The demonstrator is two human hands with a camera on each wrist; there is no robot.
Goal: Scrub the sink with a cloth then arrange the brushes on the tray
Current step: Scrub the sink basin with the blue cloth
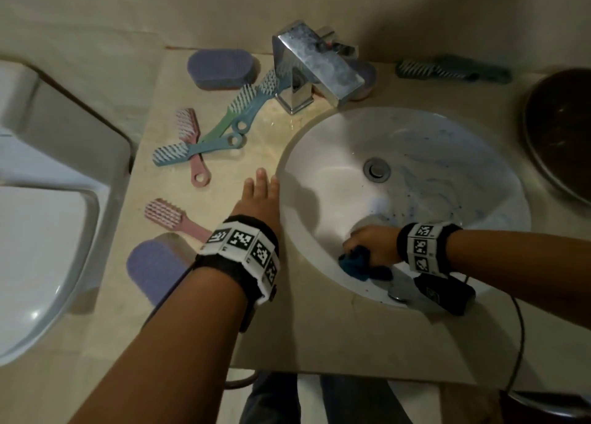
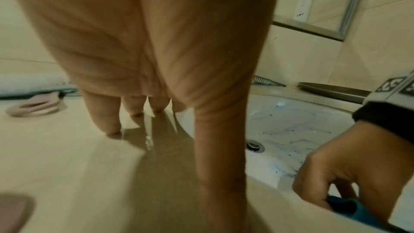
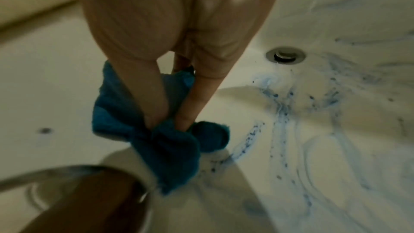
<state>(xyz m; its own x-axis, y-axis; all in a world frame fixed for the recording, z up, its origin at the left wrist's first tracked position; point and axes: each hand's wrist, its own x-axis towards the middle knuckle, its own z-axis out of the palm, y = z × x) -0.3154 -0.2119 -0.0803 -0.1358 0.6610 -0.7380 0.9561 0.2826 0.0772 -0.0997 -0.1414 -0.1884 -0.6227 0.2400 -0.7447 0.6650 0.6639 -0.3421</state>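
Observation:
The white sink (image 1: 335, 142) is smeared with blue streaks around the drain (image 1: 376, 169). My right hand (image 1: 371, 243) grips a bunched blue cloth (image 1: 358, 263) (image 3: 170, 141) against the sink's near left wall. My left hand (image 1: 260, 193) rests flat with straight fingers on the beige counter (image 1: 224, 200) at the sink's left rim; its fingertips (image 2: 112, 128) touch the counter. Several brushes (image 1: 204, 142) in pink, blue and green lie crossed on the counter left of the tap. One more pink brush (image 1: 169, 215) lies nearer, and a dark teal brush (image 1: 447, 70) lies at the back right.
A chrome tap (image 1: 313, 65) stands behind the sink. Purple scrub pads lie at the back (image 1: 220, 68) and at the counter's near left edge (image 1: 153, 267). A dark round tray (image 1: 563, 132) sits at the right. A white toilet (image 1: 41, 231) stands on the left.

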